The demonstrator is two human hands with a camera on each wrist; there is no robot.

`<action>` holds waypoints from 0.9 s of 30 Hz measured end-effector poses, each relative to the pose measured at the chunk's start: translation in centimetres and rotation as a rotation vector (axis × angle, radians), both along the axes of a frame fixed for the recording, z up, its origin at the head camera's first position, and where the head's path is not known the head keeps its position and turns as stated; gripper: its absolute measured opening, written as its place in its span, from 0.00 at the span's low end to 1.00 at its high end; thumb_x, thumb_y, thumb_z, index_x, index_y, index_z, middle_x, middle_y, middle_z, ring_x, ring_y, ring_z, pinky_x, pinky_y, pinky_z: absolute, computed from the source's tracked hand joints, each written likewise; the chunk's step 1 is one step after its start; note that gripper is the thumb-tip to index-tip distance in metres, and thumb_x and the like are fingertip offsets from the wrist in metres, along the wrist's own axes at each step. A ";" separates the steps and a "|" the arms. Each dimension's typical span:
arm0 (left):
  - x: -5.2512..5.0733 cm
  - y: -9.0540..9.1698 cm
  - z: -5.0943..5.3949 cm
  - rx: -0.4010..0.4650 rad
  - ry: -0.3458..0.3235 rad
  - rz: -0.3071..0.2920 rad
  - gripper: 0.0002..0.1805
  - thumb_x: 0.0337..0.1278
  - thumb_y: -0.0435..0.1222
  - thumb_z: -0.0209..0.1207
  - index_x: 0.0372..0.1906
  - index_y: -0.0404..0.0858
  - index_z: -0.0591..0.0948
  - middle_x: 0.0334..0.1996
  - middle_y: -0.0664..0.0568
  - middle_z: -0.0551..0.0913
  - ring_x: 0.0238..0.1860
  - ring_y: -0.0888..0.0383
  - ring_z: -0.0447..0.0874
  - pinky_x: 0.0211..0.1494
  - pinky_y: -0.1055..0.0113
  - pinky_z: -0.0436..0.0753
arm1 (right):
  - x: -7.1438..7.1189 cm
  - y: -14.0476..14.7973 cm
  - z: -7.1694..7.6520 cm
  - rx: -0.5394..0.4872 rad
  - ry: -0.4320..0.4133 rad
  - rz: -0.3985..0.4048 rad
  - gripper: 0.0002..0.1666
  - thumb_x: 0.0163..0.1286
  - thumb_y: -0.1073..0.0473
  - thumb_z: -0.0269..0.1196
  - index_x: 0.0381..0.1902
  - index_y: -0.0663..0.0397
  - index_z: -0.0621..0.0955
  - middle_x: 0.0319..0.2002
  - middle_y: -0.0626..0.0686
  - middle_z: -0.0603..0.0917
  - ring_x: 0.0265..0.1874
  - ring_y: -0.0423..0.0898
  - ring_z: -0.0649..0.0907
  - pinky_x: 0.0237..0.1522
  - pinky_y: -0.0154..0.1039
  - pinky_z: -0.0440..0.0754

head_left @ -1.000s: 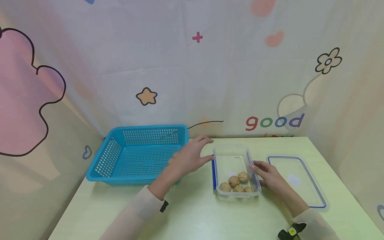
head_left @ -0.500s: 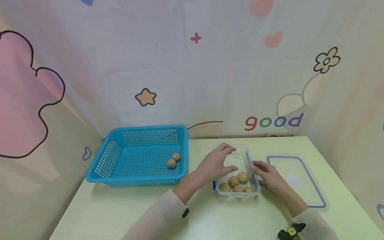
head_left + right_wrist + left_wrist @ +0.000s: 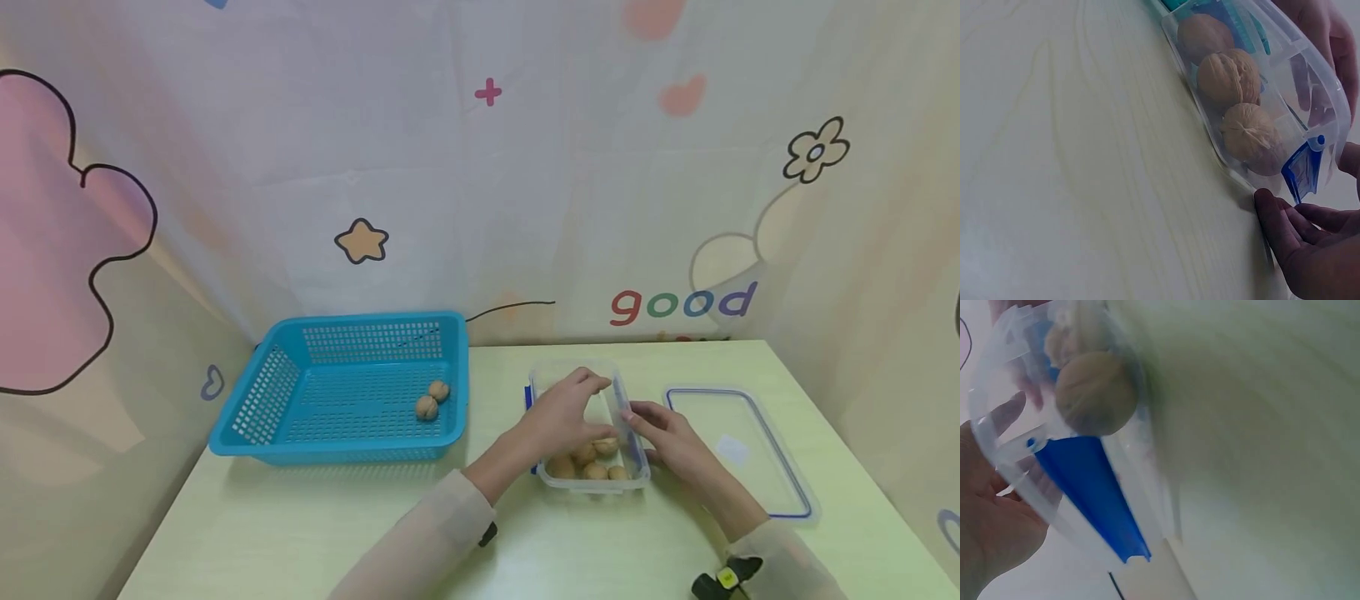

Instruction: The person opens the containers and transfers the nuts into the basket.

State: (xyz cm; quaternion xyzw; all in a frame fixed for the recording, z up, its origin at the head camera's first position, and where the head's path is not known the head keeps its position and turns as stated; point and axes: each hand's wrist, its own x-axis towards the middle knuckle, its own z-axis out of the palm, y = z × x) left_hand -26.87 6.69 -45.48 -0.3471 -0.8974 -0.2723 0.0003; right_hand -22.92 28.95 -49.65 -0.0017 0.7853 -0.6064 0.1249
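Note:
A clear plastic food container [image 3: 592, 487] with blue side clips stands on the table, with several walnuts [image 3: 595, 472] in its near part. My left hand [image 3: 562, 417] reaches over and into it, thumb and fingers spread apart with nothing between them; the thumb is just above the walnuts. In the left wrist view, the hand [image 3: 1000, 519] shows beyond the clear wall. On the container's right side, my right hand [image 3: 678, 442] grips the wall, thumb at the rim and fingers outside. The right wrist view shows this hand [image 3: 1316, 256] by a blue clip [image 3: 1304, 169].
To the left stands a blue perforated basket [image 3: 337, 457] with two walnuts [image 3: 427, 407] near its right side. A clear lid [image 3: 750, 487] with a blue seal lies on the table at the right. A printed curtain [image 3: 420, 167] hangs behind the table [image 3: 300, 533].
My left hand has moved right, from the basket's right edge to over the container, uncovering two walnuts in the basket. The right hand has stayed on the container.

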 end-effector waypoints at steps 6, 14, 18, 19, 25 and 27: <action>-0.1 0.1 -1.2 -0.018 -0.060 0.006 0.37 0.64 0.51 0.73 0.74 0.45 0.76 0.64 0.58 0.78 0.60 0.62 0.81 0.61 0.70 0.82 | 0.1 -0.2 -0.2 0.003 -0.001 0.008 0.46 0.84 0.40 0.55 0.81 0.69 0.58 0.79 0.71 0.62 0.76 0.68 0.65 0.70 0.68 0.71; -0.2 0.5 -1.8 -0.090 -0.031 -0.002 0.35 0.64 0.55 0.71 0.72 0.49 0.78 0.62 0.62 0.79 0.57 0.65 0.82 0.55 0.69 0.84 | -0.2 0.0 -0.1 0.013 0.002 0.008 0.46 0.85 0.40 0.55 0.81 0.69 0.58 0.79 0.71 0.61 0.77 0.68 0.64 0.70 0.67 0.72; -0.1 0.8 -1.9 -0.206 0.007 0.000 0.36 0.62 0.59 0.71 0.72 0.53 0.79 0.63 0.64 0.79 0.57 0.66 0.83 0.53 0.68 0.84 | -0.2 0.0 -0.1 0.020 0.006 0.008 0.46 0.85 0.40 0.55 0.81 0.69 0.58 0.79 0.71 0.62 0.76 0.67 0.66 0.69 0.65 0.74; 0.0 0.9 -1.9 -0.228 0.015 0.001 0.36 0.62 0.60 0.71 0.72 0.53 0.79 0.64 0.65 0.79 0.58 0.66 0.83 0.53 0.68 0.84 | -0.2 0.0 -0.1 0.020 0.007 0.009 0.46 0.85 0.40 0.55 0.81 0.69 0.58 0.78 0.71 0.62 0.76 0.67 0.66 0.69 0.65 0.74; 0.1 0.9 -2.1 -0.286 0.049 -0.011 0.36 0.62 0.61 0.70 0.73 0.56 0.79 0.64 0.66 0.79 0.54 0.69 0.82 0.48 0.70 0.84 | -0.1 -0.1 0.0 0.025 0.015 0.010 0.45 0.85 0.40 0.54 0.80 0.70 0.58 0.78 0.72 0.61 0.76 0.68 0.65 0.69 0.65 0.74; 0.1 0.9 -2.3 -0.297 0.055 -0.015 0.36 0.62 0.61 0.70 0.72 0.57 0.79 0.63 0.66 0.79 0.48 0.70 0.81 0.42 0.71 0.82 | 0.0 -0.2 0.0 0.023 0.016 0.009 0.45 0.85 0.41 0.54 0.81 0.70 0.58 0.79 0.72 0.61 0.77 0.68 0.65 0.69 0.65 0.74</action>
